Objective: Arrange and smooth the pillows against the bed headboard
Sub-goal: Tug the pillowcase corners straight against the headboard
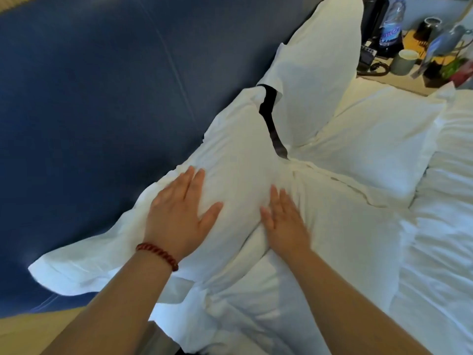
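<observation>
left hand (179, 211): you press it flat, fingers straight, thumb spread, on the near pillow (238, 155).
right hand (284, 224): you lay it flat, fingers together, in the crease where that pillow meets the front pillow (345, 239).
near pillow: white, wrinkled, leaning on the blue headboard (89, 98), just beside the far pillow (314, 73).

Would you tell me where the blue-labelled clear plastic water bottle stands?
Head view, top right: the bottle stands on the bedside table behind the pale green cup.
</observation>
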